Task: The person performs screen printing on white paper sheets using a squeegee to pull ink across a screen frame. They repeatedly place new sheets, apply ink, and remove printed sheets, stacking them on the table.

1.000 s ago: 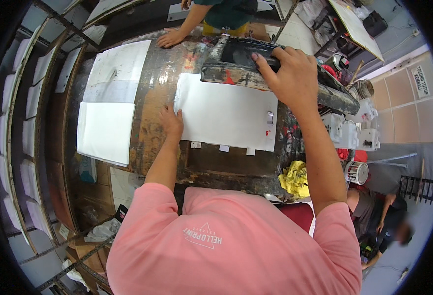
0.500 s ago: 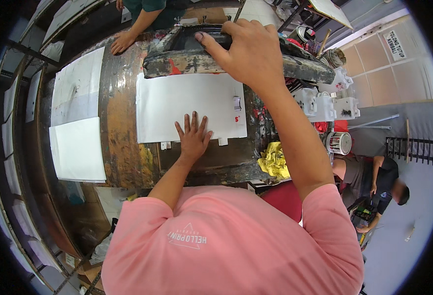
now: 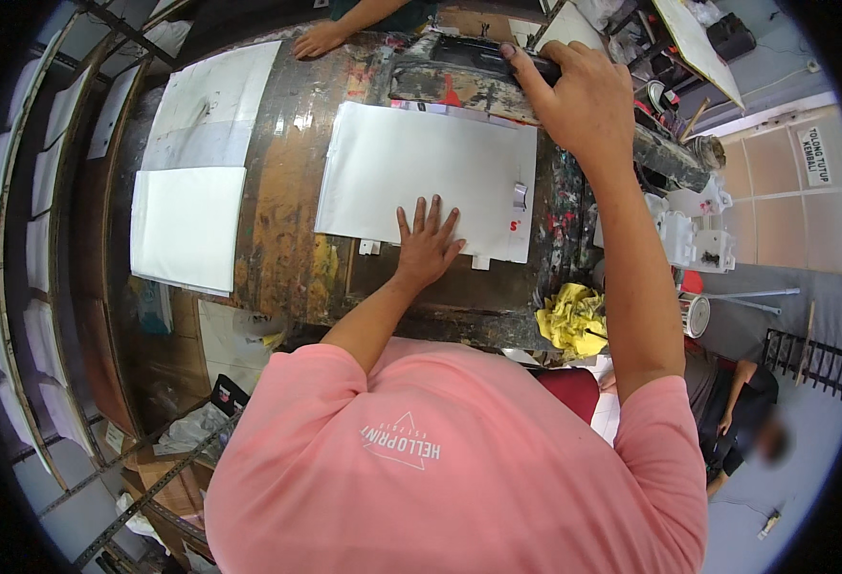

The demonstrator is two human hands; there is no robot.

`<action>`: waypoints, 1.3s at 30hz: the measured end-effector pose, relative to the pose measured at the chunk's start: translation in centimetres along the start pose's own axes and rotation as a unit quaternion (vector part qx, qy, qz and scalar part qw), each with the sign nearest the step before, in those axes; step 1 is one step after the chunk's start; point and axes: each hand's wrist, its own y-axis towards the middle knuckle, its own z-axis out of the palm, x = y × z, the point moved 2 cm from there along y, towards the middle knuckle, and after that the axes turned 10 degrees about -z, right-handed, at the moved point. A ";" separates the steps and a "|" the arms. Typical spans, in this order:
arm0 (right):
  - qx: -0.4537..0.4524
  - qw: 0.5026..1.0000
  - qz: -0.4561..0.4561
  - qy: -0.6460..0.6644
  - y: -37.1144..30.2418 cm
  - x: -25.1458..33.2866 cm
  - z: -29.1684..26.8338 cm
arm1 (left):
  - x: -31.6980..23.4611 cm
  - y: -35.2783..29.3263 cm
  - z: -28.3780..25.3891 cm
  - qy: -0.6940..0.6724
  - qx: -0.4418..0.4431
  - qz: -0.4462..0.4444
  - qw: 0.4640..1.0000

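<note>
Fingers (image 3: 434, 212) of the left hand (image 3: 427, 253) are spread apart; the right hand (image 3: 588, 105) is clamped on a wooden frame (image 3: 464, 88). Over the scuffed table (image 3: 282, 196), the blocky frame is held beyond smooth white paper (image 3: 416, 153), a crumpled yellow wad (image 3: 574, 320) and 2 pale tabs (image 3: 480, 262). The left hand is laid palm-down on the paper, the right arm (image 3: 641, 277) outstretched.

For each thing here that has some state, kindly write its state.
White sheet: lying flat
Left hand: open, flat on the white sheet
Wooden frame: paint-stained, held
Right hand: closed on the wooden frame
Yellow material: crumpled
Worktable: paint-stained
Papers at left: lying flat
Other person's hand: resting on worktable
</note>
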 end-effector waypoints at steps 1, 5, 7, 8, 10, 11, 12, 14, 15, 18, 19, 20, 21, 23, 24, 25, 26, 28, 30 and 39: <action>-0.004 1.000 0.000 0.002 0.0 0.1 -0.1 | -0.2 0.0 -0.2 -0.010 -0.001 0.003 1.000; -0.030 0.999 -0.024 0.001 0.0 0.0 -0.2 | -2.6 0.9 -3.5 0.057 -0.039 -0.066 0.995; -0.057 0.998 -0.037 -0.017 -0.9 -0.2 0.6 | -4.3 2.0 -8.2 -0.309 -0.025 -0.078 0.948; -0.004 0.999 -0.024 -0.023 -1.5 0.1 1.0 | -4.6 2.3 -10.3 -0.478 -0.012 -0.084 0.874; 0.078 0.997 -0.017 -0.025 -3.9 1.1 1.9 | -5.1 2.5 -15.9 -0.718 0.059 -0.013 0.693; 0.118 0.993 -0.015 -0.027 -5.5 1.5 2.3 | -5.8 1.9 -19.0 -0.846 0.093 -0.008 0.525; 0.145 0.989 -0.021 0.004 -7.8 1.9 3.1 | -6.1 0.8 -21.1 -0.909 0.078 -0.179 0.369; 0.211 0.976 -0.029 0.053 -12.2 2.3 5.2 | -4.3 -1.1 -18.9 -0.888 0.141 -0.228 0.375; 0.252 0.964 -0.031 0.073 -14.4 2.2 6.7 | -3.3 -2.0 -17.0 -0.874 0.170 -0.255 0.378; 0.255 0.961 -0.008 0.109 -20.3 3.9 10.1 | 0.5 -3.8 -9.4 -0.819 0.169 -0.427 0.346; 0.238 0.964 -0.009 0.116 -22.2 4.7 11.0 | 1.1 -3.7 -7.9 -0.807 0.176 -0.445 0.345; 0.253 0.960 -0.002 0.121 -23.9 5.3 12.0 | 1.6 -3.4 -6.6 -0.796 0.183 -0.463 0.344; 0.269 0.955 0.008 0.124 -25.4 6.0 12.9 | 1.9 -3.1 -5.7 -0.783 0.193 -0.482 0.343; 0.294 0.947 0.021 0.128 -26.3 6.8 13.7 | 2.4 -2.9 -4.4 -0.769 0.207 -0.488 0.357; 0.303 0.944 0.025 0.128 -26.3 7.0 13.9 | 2.6 -3.0 -3.8 -0.762 0.213 -0.491 0.363; 0.313 0.941 0.031 0.128 -26.0 7.0 14.3 | 2.8 -3.2 -3.3 -0.754 0.221 -0.496 0.369; 0.313 0.941 0.033 0.124 -25.4 6.6 14.9 | 2.9 -3.2 -3.4 -0.755 0.232 -0.489 0.370; 0.285 0.951 0.033 0.113 -23.5 5.4 16.7 | 2.9 -3.6 -3.4 -0.745 0.231 -0.506 0.369; 0.228 0.968 0.032 0.099 -21.0 3.1 19.9 | 2.2 -3.2 -4.4 -0.735 0.231 -0.523 0.364; 0.290 0.954 0.038 0.062 -10.9 -4.8 25.7 | 1.9 -3.2 -6.4 -0.727 0.272 -0.478 0.411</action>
